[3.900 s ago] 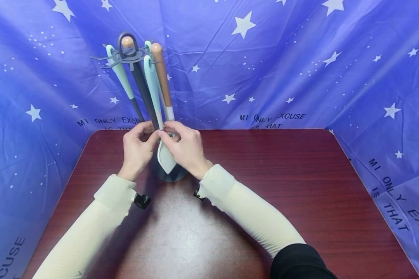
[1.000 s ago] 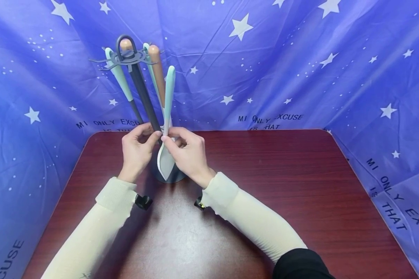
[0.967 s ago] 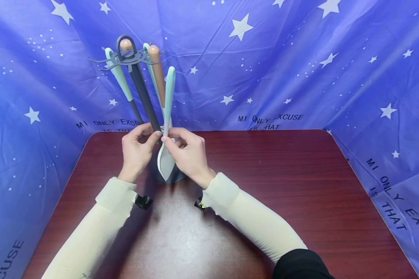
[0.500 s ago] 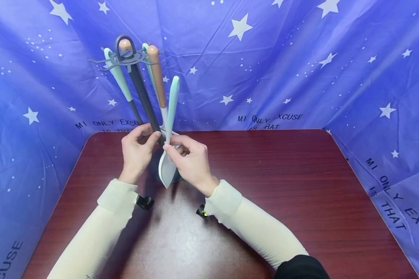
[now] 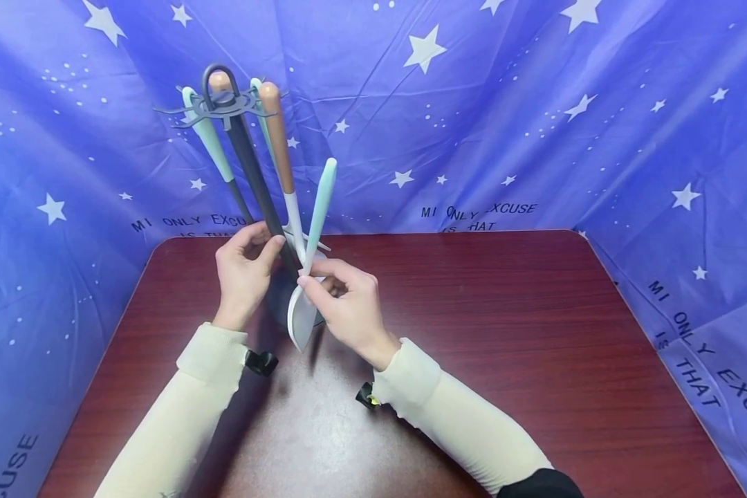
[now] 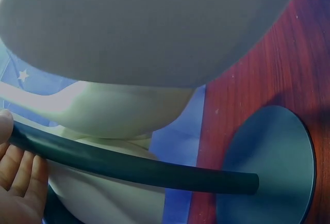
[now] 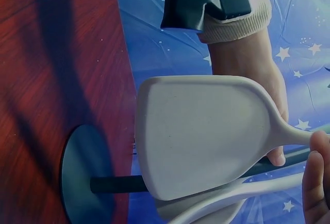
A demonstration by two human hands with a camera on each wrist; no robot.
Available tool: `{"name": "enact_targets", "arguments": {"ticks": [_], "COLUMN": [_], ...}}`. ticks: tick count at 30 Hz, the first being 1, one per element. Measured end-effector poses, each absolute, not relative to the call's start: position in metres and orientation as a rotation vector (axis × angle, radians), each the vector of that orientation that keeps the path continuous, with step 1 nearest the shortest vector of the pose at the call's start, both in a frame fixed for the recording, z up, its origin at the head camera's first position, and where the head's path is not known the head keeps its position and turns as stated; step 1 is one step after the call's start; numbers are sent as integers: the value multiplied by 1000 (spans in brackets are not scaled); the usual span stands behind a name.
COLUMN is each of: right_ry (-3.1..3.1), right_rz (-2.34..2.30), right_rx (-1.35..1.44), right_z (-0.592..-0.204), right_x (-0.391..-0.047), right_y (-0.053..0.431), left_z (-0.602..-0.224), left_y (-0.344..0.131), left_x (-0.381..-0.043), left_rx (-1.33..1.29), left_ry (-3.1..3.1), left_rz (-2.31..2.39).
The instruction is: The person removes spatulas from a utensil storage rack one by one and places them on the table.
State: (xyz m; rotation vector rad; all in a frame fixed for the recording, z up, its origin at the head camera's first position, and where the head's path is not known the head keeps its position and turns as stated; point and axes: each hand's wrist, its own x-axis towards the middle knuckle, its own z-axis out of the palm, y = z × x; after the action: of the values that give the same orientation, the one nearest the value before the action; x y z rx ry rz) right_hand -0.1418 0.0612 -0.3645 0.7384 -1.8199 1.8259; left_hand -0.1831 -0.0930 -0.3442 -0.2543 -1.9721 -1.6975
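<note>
My left hand [image 5: 244, 273] grips the dark pole [image 5: 254, 166] of a utensil stand, low down; the left wrist view shows the pole [image 6: 129, 163] rising from a round base [image 6: 281, 157]. My right hand [image 5: 353, 304] pinches a spatula [image 5: 321, 204] at its neck, just above the head. It has a mint handle and a broad pale head, seen flat-on in the right wrist view [image 7: 206, 136]. The spatula tilts, handle up and to the right, apart from the hook ring [image 5: 227, 105]. Its head partly covers the stand's base.
A brown-handled utensil [image 5: 278, 142] and a mint-handled one with a dark shaft [image 5: 208, 142] hang on the stand. Behind them show another brown handle [image 5: 220, 81] and another mint one. The stand is on a reddish-brown table [image 5: 504, 346], with a blue star curtain [image 5: 373, 138] around it.
The spatula has left the stand's hook ring and moved right, down and nearer with my right hand, its handle leaning farther right. My left hand stays on the pole.
</note>
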Motion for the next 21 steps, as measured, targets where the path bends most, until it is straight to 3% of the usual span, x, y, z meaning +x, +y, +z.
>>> {"name": "enact_targets", "arguments": {"ticks": [8, 21], "right_ry": [-1772, -1821], "right_rz": [1857, 1769], "right_rx": [761, 727], "right_z": [-342, -345], "right_x": [-122, -111], "right_y": [70, 90], "left_z": [-345, -348], "left_y": [-91, -89], "left_x": [-181, -181], "left_rx": [-209, -246], "left_ry": [-1993, -1961], "left_rz": [-1680, -1703]}}
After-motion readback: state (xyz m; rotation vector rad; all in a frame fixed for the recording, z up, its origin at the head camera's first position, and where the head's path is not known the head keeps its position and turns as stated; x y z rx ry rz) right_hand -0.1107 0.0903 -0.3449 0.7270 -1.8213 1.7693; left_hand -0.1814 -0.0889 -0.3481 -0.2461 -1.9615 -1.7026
